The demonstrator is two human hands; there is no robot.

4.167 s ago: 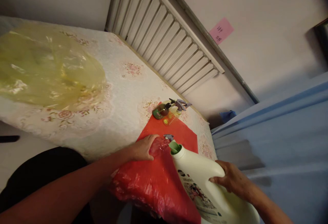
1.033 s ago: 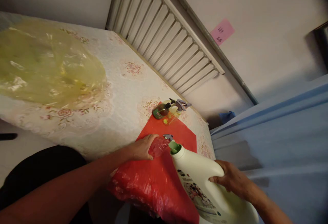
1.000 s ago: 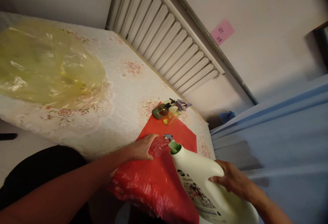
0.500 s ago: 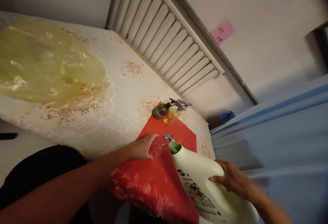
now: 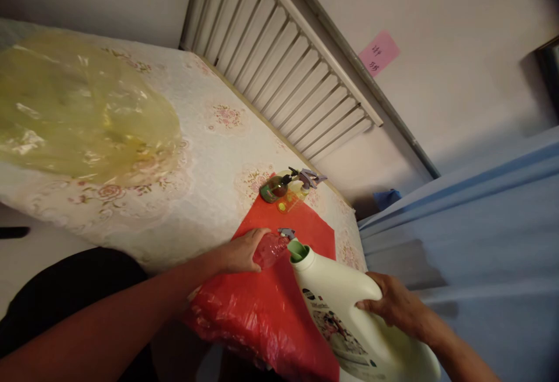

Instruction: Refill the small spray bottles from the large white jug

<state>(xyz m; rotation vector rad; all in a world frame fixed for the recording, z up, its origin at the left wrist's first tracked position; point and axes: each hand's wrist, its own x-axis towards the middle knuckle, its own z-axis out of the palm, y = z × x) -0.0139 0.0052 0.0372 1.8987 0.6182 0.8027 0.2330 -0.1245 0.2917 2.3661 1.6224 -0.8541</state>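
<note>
My left hand (image 5: 241,250) is wrapped round a small clear bottle (image 5: 269,248) that lies tilted on a red plastic bag (image 5: 266,306). My right hand (image 5: 395,305) grips the handle side of a large pale jug (image 5: 345,306) with a green spout (image 5: 297,250). The jug is tipped so its spout sits right at the small bottle's mouth. A grey sprayer head (image 5: 287,233) lies just beyond the bottle's mouth.
A green pump bottle (image 5: 274,188), a yellow bottle (image 5: 291,197) and a grey sprayer (image 5: 310,178) lie at the far end of the red bag. Floral cloth (image 5: 209,155) covers the table, with a yellow plastic bag (image 5: 82,114) at left. A radiator (image 5: 283,62) lines the wall; blue fabric (image 5: 471,236) is at right.
Almost nothing differs: both hands keep the same hold, and the jug stays tipped at the small bottle. The view shifts very slightly.
</note>
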